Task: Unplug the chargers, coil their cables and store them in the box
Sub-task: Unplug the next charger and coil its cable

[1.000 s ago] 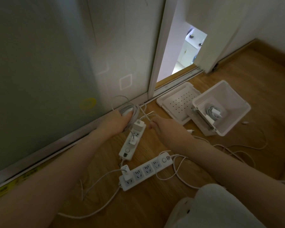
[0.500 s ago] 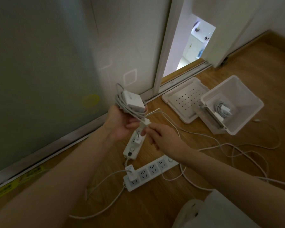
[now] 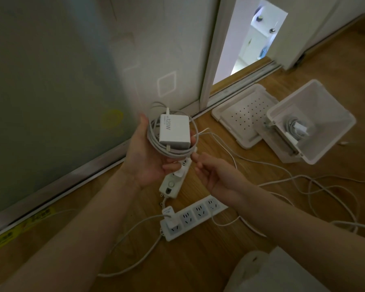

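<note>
My left hand point(image 3: 150, 157) is raised palm up and holds a white 120W charger point(image 3: 174, 131) with its white cable coiled point(image 3: 156, 142) round it. Just to its right, my right hand point(image 3: 217, 175) has loosely curled fingers; whether it touches the cable tail running off right I cannot tell. The white storage box point(image 3: 333, 140) lies tilted on the floor at right with a coiled charger point(image 3: 297, 128) inside. One small charger point(image 3: 170, 217) is plugged into the near power strip point(image 3: 194, 216). A second strip point(image 3: 173, 182) lies below my hands.
The perforated white lid point(image 3: 244, 114) lies beside the box. Loose white cables point(image 3: 316, 186) trail over the wooden floor at right. A frosted glass panel and wall stand at left, with a sliding-door track and a doorway behind. Pale fabric sits at the bottom right.
My left hand has lifted the coiled charger from the floor by the wall and turned it palm up. My right hand has moved from the strip to just beside the coil.
</note>
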The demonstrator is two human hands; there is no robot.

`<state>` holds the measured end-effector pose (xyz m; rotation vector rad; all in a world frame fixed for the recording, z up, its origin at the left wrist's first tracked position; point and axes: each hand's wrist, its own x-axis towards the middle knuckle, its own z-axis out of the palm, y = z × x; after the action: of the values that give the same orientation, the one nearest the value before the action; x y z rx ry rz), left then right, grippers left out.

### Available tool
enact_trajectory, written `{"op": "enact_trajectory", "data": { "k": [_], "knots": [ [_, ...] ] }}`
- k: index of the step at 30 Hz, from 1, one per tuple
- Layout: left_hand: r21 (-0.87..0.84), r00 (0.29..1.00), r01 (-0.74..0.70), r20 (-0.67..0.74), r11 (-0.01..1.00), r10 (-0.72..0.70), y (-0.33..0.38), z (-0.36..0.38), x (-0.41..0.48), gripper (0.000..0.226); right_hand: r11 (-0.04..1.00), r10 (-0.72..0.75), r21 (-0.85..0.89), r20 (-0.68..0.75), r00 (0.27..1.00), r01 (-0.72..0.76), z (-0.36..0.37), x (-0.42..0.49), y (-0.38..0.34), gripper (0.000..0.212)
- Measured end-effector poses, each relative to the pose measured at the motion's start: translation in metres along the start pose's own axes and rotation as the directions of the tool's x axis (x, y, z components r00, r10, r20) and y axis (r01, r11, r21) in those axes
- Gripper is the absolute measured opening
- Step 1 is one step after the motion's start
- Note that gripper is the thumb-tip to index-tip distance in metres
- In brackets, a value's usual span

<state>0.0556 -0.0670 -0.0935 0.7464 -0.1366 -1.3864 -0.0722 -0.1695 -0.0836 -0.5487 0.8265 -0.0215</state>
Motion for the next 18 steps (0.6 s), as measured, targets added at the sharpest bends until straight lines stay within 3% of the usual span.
{"op": "enact_trajectory", "data": {
  "k": [5, 11, 18],
  "knots": [
    [0.085, 0.988, -0.045, -0.143, 0.995, 0.057, -0.006, 0.006, 0.002, 0.046, 0.988, 0.042, 0.153, -0.069, 0.997, -0.031, 0.007, 0.0, 0.008, 0.009],
    [-0.012, 0.977, -0.079, -0.201, 0.997, 0.075, -0.013, 0.007, -0.001, 0.046, 0.99, -0.01, 0.137, -0.022, 1.0, 0.013, 0.013, -0.006, 0.006, 0.023],
    [0.023, 0.957, -0.175, -0.231, 0.984, 0.176, -0.014, 0.005, 0.002, 0.052, 0.991, -0.058, 0.121, -0.026, 0.998, 0.061, 0.013, 0.001, -0.005, 0.035]
  ]
}}
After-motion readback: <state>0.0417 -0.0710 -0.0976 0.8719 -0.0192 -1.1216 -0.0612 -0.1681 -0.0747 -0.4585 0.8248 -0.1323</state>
